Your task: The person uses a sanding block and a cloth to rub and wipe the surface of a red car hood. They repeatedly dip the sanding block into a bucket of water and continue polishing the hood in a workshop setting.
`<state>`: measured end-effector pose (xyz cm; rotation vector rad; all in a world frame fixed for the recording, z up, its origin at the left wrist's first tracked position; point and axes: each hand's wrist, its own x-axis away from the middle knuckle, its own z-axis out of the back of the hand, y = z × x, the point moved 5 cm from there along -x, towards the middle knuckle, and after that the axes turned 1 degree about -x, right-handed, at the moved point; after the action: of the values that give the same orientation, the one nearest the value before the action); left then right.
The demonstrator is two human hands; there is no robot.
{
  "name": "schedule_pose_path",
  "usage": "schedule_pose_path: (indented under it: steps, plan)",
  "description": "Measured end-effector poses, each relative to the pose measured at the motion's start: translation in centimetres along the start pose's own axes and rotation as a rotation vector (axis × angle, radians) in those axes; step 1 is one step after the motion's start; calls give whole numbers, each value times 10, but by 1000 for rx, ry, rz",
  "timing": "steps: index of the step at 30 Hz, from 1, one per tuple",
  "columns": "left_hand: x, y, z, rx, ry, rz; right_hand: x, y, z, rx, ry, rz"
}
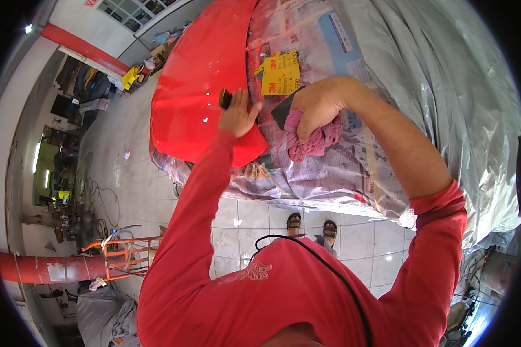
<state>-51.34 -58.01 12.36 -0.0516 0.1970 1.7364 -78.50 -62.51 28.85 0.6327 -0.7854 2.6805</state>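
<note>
Your red sleeves up close; left hand (237, 114) presses dark sanding block (225, 98) on glossy red panel (200, 75), right hand (317, 107) clutches crumpled pink rag (312, 141).

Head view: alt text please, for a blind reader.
A person's left hand presses a dark block on a glossy red panel; the right hand holds a pink rag and a dark sheet over newspaper masking.
</note>
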Motion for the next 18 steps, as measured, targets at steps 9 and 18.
schedule_pose_path:
  steps: [9,18]
  plan:
    - [144,88,-7,54,79,-317,11,18,1,-79,18,-58]
    - [171,96,-13,-33,266,-186,5,11,-4,-98,21,60]
